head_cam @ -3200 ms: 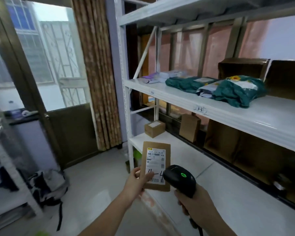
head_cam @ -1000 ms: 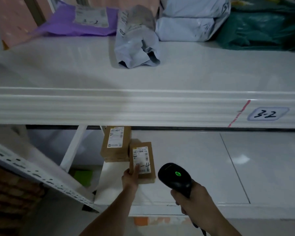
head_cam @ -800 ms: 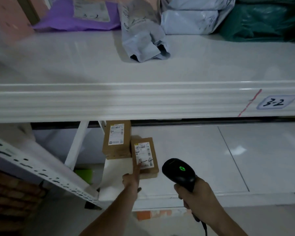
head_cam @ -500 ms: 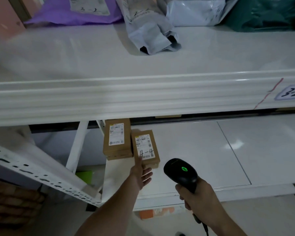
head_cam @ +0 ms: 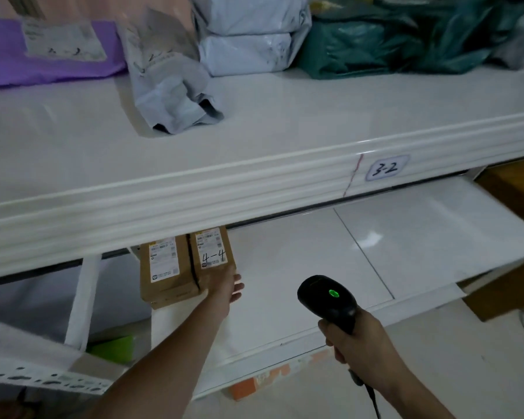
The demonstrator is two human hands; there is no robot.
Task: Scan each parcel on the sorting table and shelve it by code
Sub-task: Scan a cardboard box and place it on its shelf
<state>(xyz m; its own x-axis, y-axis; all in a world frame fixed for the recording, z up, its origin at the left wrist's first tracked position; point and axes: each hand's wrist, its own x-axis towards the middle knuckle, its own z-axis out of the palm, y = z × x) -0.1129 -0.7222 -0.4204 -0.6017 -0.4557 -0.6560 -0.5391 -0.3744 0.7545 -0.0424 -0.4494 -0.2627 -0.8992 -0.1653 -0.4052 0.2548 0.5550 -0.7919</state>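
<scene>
Since the earlier frames the small box marked 4-4 [head_cam: 214,259] has left the person's grasp and been pushed back on the lower shelf [head_cam: 300,267] until it sits flush against a second brown box [head_cam: 164,271], its far end tucked under the shelf above.

The left hand [head_cam: 227,290] reaches in with fingers straight and spread, the fingertips touching the near right corner of the 4-4 box and gripping nothing. The right hand [head_cam: 353,343] hangs nearer the camera, off the shelf's front edge and well apart from the left, its fingers wrapped around the grip of a black barcode scanner [head_cam: 327,299]. A green light glows on top of the scanner head, and a cable trails down from below the fist.

Both boxes lie flat with white printed labels facing up; the unmarked one lies on the far side of the 4-4 box from the right hand.

Above the hands runs the upper shelf [head_cam: 254,164], with a handwritten tag reading 3-2 [head_cam: 386,170] on its front lip, up and to the right of the scanner. On that shelf, beyond the hands, lie a purple mailer [head_cam: 28,55], a crumpled grey poly bag [head_cam: 170,83], two stacked white bags [head_cam: 248,37] and dark green bags [head_cam: 390,46].
</scene>
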